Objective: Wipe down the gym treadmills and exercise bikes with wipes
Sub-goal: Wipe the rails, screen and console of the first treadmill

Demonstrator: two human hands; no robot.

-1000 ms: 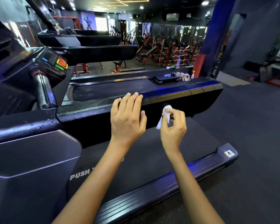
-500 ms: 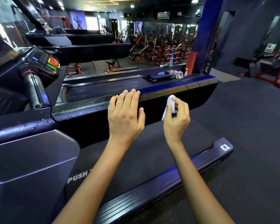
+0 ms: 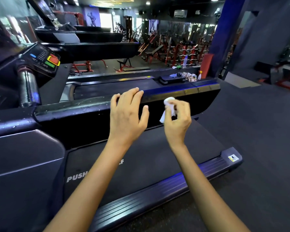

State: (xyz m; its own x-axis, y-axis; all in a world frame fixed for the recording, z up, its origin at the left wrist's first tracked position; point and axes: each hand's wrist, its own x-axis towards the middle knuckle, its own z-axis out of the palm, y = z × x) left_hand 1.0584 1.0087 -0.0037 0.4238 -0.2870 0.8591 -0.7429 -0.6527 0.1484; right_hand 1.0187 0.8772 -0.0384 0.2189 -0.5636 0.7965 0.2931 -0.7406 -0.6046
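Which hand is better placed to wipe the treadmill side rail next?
The right hand: it already pinches the white wipe beside the side rail. The left hand only rests on the rail, holding nothing.

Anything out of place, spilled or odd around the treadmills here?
Pale specks or droplets dot the dark treadmill side rail left of the left hand. A loose pile of cloths and a small spray bottle sits at the far treadmill's end. Nothing looks damaged.

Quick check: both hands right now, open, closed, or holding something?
Left hand: open, fingers resting on the treadmill side rail.
Right hand: pinching a white wipe.
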